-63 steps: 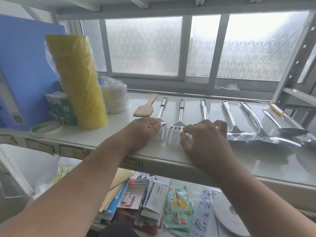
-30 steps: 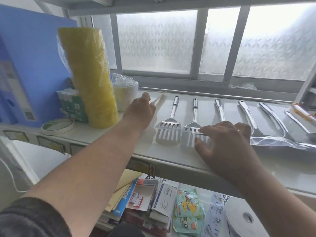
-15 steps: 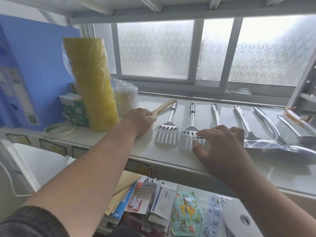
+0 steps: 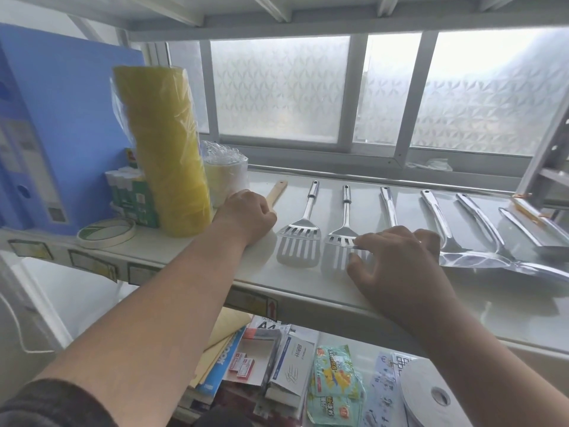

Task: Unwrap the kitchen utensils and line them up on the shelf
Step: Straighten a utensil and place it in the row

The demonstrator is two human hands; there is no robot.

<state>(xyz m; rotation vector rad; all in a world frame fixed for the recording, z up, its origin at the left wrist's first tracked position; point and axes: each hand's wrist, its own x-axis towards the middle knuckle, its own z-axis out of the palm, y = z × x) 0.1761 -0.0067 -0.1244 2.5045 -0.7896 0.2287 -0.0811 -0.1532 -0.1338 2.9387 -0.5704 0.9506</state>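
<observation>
Left hand (image 4: 246,215) grip curled over wooden spatula (image 4: 276,192); right hand (image 4: 397,260) fingers spread on slotted turner (image 4: 341,238).

I see a frosted sliding window (image 4: 385,94) with a pale grey frame that lets in soft daylight. Above it run white metal beams (image 4: 277,13) of the rack.

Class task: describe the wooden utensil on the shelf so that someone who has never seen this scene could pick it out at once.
Start at the frosted window and drop to the white shelf below it, where utensils lie in a row. The wooden spatula lies at the row's left end, its blade hidden under the left hand. Only its handle is pale wood; its neighbours are shiny metal.
</observation>
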